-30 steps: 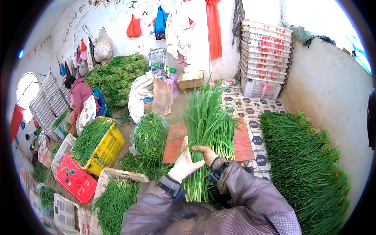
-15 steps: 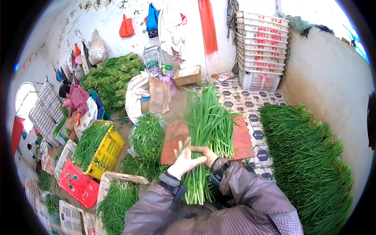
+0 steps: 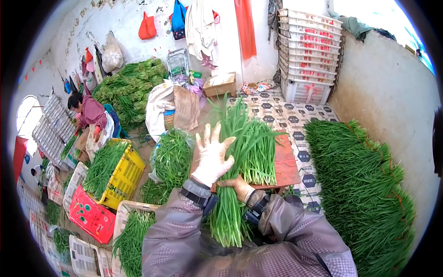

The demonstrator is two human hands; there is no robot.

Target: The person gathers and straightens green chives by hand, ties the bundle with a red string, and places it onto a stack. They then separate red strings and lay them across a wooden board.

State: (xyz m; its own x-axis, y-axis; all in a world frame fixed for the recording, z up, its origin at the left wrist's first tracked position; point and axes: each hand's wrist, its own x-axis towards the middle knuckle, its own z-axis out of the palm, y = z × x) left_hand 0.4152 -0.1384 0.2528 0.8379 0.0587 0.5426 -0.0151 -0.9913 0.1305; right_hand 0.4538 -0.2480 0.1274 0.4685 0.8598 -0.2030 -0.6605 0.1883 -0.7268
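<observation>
My right hand [image 3: 237, 187] is wrapped round a bunch of green chives [image 3: 228, 217], its pale stem ends pointing down toward my lap and its leaves reaching up over the board. Beside the leaves, on their left, my left hand [image 3: 212, 154] in a white glove is raised with its fingers spread and nothing in it. Another pile of chives [image 3: 260, 161] lies on the red board [image 3: 289, 161], just right of the held bunch. The held leaves partly cover that pile.
A long row of chives [image 3: 360, 184] lies along the right wall. Left of me stand a yellow crate [image 3: 124, 177], a red box [image 3: 92, 214] and a bag of greens [image 3: 173, 154]. White crates [image 3: 308, 60] are stacked behind. A co-worker [image 3: 90, 113] sits at far left.
My left hand has come off the bunch and opened, moving up and left. My right hand still grips the bunch, which has shifted slightly and leans with its stem ends further left.
</observation>
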